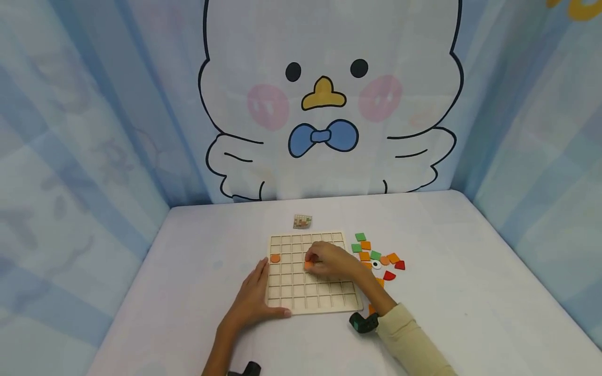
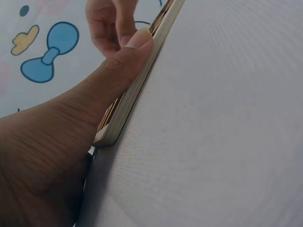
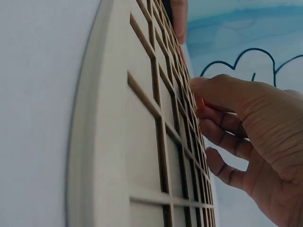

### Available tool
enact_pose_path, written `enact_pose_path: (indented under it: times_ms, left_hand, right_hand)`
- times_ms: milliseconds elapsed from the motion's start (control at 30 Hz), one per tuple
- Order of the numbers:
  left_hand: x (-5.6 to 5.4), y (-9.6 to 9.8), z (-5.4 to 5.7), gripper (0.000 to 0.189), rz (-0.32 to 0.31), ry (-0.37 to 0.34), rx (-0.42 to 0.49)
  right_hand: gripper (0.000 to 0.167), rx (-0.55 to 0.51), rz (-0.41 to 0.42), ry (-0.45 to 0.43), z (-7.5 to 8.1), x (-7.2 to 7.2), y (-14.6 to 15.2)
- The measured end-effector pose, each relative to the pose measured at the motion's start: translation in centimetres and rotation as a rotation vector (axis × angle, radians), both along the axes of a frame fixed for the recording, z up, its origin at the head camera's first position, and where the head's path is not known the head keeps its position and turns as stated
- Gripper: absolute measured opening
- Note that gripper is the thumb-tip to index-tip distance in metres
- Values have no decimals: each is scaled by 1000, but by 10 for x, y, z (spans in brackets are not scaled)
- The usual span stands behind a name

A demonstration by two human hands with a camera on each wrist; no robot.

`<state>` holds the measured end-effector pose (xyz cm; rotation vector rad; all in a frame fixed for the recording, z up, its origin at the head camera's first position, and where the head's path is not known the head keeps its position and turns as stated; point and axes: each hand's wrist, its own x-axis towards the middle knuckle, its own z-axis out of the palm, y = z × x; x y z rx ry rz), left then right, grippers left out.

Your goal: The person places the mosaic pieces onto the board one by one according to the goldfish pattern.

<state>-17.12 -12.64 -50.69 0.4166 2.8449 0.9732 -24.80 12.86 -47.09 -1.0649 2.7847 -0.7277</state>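
Note:
A pale wooden grid board point(image 1: 286, 293) lies on the table. At its near left corner rests my left hand point(image 1: 251, 300), fingers stretched along the left edge and thumb on the near edge; the thumb point(image 2: 120, 64) shows on the rim in the left wrist view. Over the middle of the board, my right hand point(image 1: 333, 261) pinches an orange piece point(image 1: 308, 265) between thumb and fingers. That piece is mostly hidden by fingers in the right wrist view, a bit of orange point(image 3: 200, 103) showing. An orange round piece point(image 1: 275, 258) sits in a cell at the board's left side.
Right of the board lie loose green pieces point(image 1: 360, 237), orange squares point(image 1: 366, 245), red pieces point(image 1: 389, 275) and a round eye piece point(image 1: 376, 265). A small patterned card or packet point(image 1: 302, 222) is behind the board. The right forearm covers some pieces.

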Motion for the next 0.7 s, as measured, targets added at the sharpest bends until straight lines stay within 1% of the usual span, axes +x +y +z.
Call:
enact_pose_path:
  times_ms: [133, 367, 467, 600, 700]
  left_hand:
    - [0, -1, -1, 139, -2, 14, -1]
    - [-1, -1, 0, 138, -13, 20, -19]
    - [-1, -1, 0, 138, -20, 24, -26]
    - [0, -2, 0, 137, -26, 25, -23]
    - [1, -2, 0, 137, -29, 27, -24]
  right_hand:
    - [19, 6, 30, -14, 2, 3, -18]
    - [20, 47, 111, 37, -1, 3, -48]
    - [21, 64, 136, 44, -3, 4, -58]
    - [23, 105, 111, 41, -4, 8, -69]
    - [24, 114, 90, 35, -4, 11, -74]
